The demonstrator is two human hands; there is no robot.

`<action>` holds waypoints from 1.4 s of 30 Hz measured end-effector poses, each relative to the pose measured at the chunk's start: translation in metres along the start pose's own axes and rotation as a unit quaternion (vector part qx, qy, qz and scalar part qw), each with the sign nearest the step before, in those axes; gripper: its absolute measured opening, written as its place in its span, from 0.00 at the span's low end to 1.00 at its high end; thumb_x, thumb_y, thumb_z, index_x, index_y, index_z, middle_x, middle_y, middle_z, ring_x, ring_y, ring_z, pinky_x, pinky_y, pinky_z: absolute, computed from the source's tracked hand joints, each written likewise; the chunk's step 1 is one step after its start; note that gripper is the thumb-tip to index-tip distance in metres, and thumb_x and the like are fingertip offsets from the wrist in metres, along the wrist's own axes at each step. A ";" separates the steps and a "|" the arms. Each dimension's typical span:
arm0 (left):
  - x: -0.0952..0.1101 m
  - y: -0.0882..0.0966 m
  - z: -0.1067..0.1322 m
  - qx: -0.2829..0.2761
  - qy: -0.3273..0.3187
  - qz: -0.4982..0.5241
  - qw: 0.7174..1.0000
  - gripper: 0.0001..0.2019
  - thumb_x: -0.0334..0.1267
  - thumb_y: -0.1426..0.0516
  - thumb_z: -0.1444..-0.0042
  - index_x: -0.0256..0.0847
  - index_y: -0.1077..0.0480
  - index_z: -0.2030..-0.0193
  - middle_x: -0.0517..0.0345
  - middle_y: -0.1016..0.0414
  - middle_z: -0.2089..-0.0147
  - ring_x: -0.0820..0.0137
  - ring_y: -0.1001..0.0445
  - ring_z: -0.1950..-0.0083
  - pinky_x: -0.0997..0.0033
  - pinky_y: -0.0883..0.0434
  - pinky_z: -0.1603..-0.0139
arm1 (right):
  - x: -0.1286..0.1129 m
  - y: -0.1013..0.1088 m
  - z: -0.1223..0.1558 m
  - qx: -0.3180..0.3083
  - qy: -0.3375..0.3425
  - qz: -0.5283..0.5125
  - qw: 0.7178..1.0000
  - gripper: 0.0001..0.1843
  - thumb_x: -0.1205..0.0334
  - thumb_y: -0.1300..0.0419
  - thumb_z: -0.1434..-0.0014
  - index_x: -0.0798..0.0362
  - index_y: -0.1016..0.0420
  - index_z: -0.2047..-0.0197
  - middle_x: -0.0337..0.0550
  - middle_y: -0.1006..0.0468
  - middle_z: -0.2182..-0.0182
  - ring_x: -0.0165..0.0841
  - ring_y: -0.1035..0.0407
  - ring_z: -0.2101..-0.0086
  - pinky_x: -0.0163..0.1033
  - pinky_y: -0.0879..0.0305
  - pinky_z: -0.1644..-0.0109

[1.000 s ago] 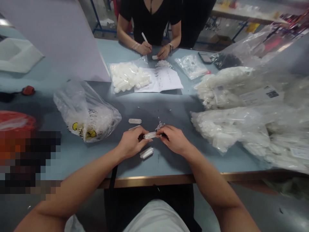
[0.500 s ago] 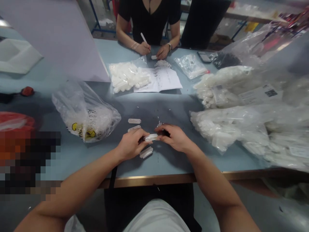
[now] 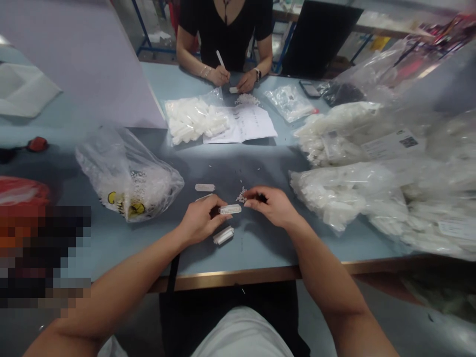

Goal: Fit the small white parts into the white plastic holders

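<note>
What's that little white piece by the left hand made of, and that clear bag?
The white piece at the left hand looks like moulded plastic: matte, crisp-edged, faintly translucent. The clear bag looks like thin polythene film, glossy and crumpled.

From here I count two hands, my left hand (image 3: 201,219) and right hand (image 3: 270,205); one white plastic connector (image 3: 229,209) between them; two more connectors (image 3: 205,187) on the surface (image 3: 256,253); one bundled pair (image 3: 223,235); one paper sheet (image 3: 241,124).
</note>
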State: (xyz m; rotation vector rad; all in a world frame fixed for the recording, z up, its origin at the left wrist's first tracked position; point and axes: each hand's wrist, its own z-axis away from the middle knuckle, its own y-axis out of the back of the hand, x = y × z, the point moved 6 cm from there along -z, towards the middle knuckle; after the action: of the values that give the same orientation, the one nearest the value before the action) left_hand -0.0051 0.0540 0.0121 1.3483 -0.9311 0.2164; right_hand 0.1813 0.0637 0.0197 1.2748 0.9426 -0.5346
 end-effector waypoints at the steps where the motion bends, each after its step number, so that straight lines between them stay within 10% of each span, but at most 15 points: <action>1: -0.002 -0.001 -0.001 -0.008 0.019 0.001 1.000 0.10 0.45 0.40 0.47 0.42 0.30 0.63 0.63 0.27 0.71 0.72 0.30 0.70 0.74 0.36 0.67 | 0.004 0.008 -0.001 0.034 -0.006 0.019 0.999 0.07 0.60 0.40 0.43 0.51 0.24 0.62 0.40 0.21 0.67 0.31 0.29 0.67 0.35 0.37 0.62; 20: -0.007 -0.004 -0.004 -0.039 0.078 0.000 0.996 0.14 0.50 0.41 0.49 0.42 0.30 0.64 0.62 0.26 0.71 0.70 0.29 0.70 0.72 0.36 0.67 | 0.032 0.008 -0.005 -0.069 -0.021 0.309 0.948 0.07 0.64 0.47 0.37 0.54 0.28 0.61 0.48 0.24 0.63 0.35 0.31 0.64 0.37 0.40 0.60; 28: -0.010 0.000 -0.003 -0.012 0.089 0.027 0.996 0.15 0.51 0.40 0.50 0.41 0.30 0.64 0.63 0.26 0.72 0.70 0.28 0.72 0.72 0.35 0.68 | 0.011 0.023 -0.003 0.042 0.015 0.123 0.991 0.07 0.67 0.44 0.42 0.51 0.27 0.61 0.41 0.22 0.66 0.33 0.30 0.66 0.37 0.37 0.61; 42: -0.006 0.001 -0.001 -0.001 0.075 0.022 0.997 0.13 0.48 0.40 0.50 0.41 0.30 0.64 0.64 0.26 0.72 0.72 0.30 0.72 0.73 0.36 0.68 | -0.005 -0.016 0.004 0.028 0.046 -0.077 0.996 0.04 0.65 0.38 0.47 0.50 0.22 0.66 0.40 0.22 0.68 0.30 0.30 0.67 0.35 0.35 0.62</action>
State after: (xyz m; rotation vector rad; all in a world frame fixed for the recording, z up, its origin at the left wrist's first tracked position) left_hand -0.0087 0.0573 0.0090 1.2926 -0.8352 0.3448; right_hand 0.1669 0.0551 0.0149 1.2928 1.1152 -0.6307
